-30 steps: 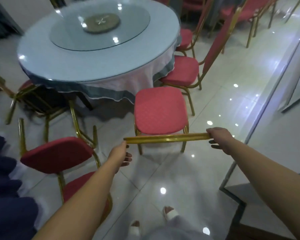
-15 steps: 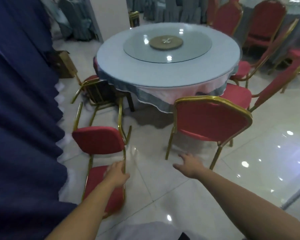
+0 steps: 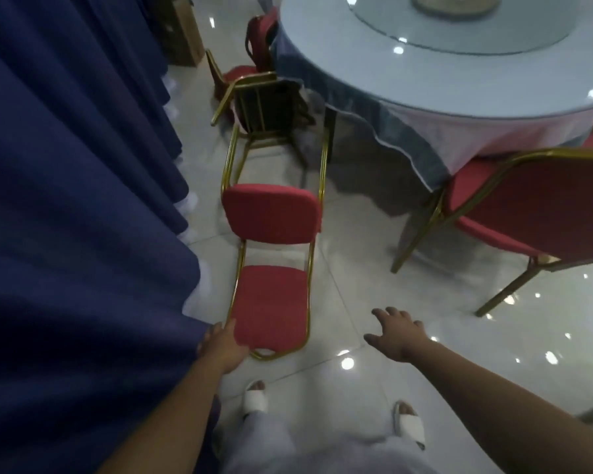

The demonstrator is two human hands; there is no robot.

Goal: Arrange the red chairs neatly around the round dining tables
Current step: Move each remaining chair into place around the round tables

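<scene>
Tipped red chair [image 3: 273,213] lying on the floor short of the round table [image 3: 459,80], your left hand [image 3: 223,347] at its backrest corner, finger grip indiscernible, your right hand [image 3: 394,333] alongside, fingers spread, holding nothing, upright red chair [image 3: 528,206] at the table.

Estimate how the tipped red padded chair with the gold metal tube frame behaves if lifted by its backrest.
Probably stiff: the red padded chair has a gold tube frame. Likely fairly light: thin tubes, slim pads. Gripped at one backrest corner, by the left hand, it may twist.
</scene>
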